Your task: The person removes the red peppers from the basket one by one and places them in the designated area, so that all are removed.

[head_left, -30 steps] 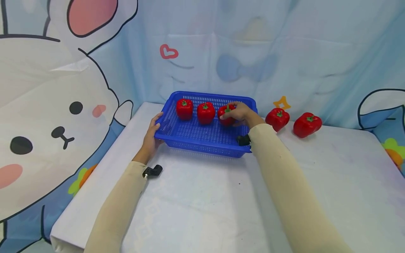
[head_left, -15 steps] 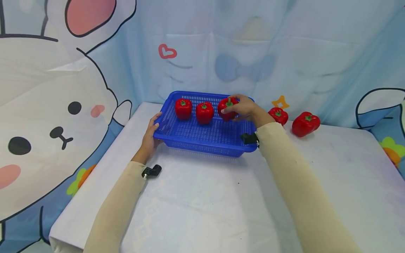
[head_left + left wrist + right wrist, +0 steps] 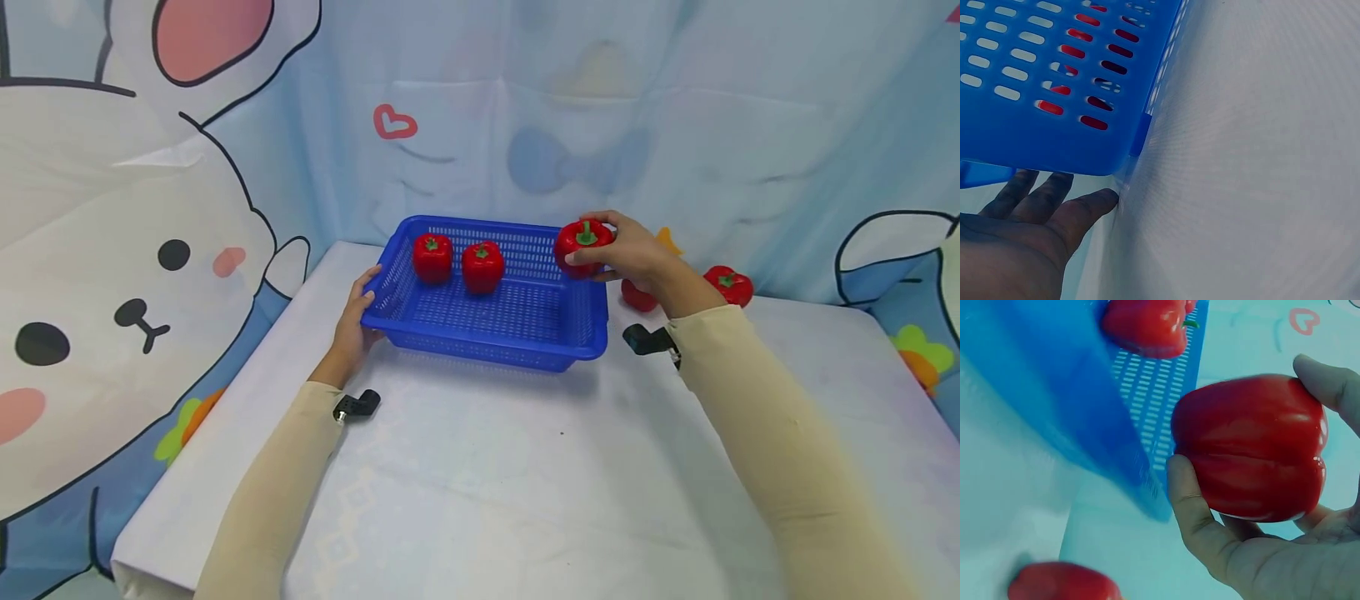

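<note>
My right hand grips a red bell pepper with a green stem, held up at the back right rim of the blue basket. Up close in the right wrist view, thumb and fingers wrap the glossy pepper. Two more bell peppers, one on the left and one nearer the middle, stand upright inside the basket. My left hand lies against the basket's left end, fingertips at the rim. In the left wrist view, its fairly straight fingers are beside the perforated wall.
Two other red peppers, one partly hidden behind my right hand and one farther right, lie on the white-covered table. A printed light-blue curtain hangs behind the table. Each wrist wears a small black camera.
My right hand has lifted the bell pepper from inside the basket and carried it rightward to the basket's right rim. The left hand has stayed at the basket's left end.
</note>
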`<state>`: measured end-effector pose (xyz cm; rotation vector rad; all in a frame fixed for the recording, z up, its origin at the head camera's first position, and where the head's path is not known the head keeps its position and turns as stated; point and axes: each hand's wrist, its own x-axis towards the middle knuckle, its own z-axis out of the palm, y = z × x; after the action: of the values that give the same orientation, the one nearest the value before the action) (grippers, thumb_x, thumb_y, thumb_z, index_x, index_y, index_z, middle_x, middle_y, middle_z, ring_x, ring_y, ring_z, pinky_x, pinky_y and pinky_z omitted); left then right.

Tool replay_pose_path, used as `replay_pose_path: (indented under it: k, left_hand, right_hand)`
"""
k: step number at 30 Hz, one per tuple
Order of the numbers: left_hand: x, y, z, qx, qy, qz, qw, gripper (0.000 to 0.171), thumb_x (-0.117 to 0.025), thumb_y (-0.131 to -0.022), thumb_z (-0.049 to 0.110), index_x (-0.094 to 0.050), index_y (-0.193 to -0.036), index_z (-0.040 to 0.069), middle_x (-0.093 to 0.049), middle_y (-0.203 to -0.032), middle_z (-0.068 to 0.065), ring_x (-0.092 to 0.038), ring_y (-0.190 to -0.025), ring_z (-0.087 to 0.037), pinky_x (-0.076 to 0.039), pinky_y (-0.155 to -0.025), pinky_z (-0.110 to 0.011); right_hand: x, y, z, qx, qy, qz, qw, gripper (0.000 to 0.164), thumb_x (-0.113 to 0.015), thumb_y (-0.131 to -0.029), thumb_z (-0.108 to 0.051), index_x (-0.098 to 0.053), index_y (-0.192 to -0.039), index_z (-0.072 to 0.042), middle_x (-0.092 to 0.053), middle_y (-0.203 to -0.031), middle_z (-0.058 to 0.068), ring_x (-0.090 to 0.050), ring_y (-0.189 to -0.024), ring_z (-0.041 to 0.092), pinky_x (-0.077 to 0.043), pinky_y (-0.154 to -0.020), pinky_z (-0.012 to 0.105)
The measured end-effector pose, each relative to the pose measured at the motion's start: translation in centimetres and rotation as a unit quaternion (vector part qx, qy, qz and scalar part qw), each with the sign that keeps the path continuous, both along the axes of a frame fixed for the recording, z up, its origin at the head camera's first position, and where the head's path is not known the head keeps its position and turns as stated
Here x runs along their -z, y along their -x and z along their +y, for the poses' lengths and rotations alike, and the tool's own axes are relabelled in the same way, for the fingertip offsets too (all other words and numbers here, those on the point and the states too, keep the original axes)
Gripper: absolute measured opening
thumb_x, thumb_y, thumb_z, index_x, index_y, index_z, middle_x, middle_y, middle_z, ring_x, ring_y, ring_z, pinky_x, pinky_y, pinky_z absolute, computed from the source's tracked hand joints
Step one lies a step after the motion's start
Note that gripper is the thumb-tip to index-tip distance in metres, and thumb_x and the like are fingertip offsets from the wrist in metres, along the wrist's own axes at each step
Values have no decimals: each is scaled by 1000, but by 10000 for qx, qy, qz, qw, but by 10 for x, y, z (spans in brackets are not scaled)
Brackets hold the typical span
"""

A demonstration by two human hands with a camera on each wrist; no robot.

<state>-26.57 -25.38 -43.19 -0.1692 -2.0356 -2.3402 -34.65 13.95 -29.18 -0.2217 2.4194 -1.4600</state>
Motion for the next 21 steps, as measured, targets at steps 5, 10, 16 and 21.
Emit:
replay_pose_path:
  k: [5, 10, 16, 21]
  left_hand:
    - [0, -1, -1, -12, 21, 26, 10000, 50, -25, -102, 34, -25, -152, 38, -21, -161, -4, -36, -137, -36, -39, -96, -42]
    - [1, -1, 1, -30, 33, -7, 10000, 50, -25, -102, 33, -24, -152, 38, -20, -162, -4, -33, -140, -37, -35, -101, -47]
    - [0, -2, 0, -21, 15, 1, 10000, 50, -25, -103, 33, -23, -153, 37, -19, -162, -4, -33, -139, -38, -36, -99, -45]
    - [0, -1, 0, -10, 52, 6, 10000, 50, -25, -102, 34, -22, -153, 39, -19, -162, -2, -34, -139, -37, -38, -99, -44]
  right_hand:
    - [0, -12, 19, 245, -348, 275, 9987, 95, -76, -86, -26, -14, -158, -16, -25, -158, 24, -38, -138, 45, -47, -98, 51]
    - [5, -20, 48, 685, -639, 457, 9945, 104, -77, -85, -33, -6, -158, -14, -17, -160, 26, -27, -144, 48, -43, -102, 56]
    - [17, -26, 83, 1026, -514, 932, 9890, 95, -76, -85, -37, -15, -158, -26, -23, -158, 24, -29, -143, 45, -49, -98, 49]
    - [27, -28, 113, 1386, -571, 998, 9836, 93, -74, -85, -43, -16, -156, -35, -17, -161, 20, -20, -147, 44, -49, -97, 42]
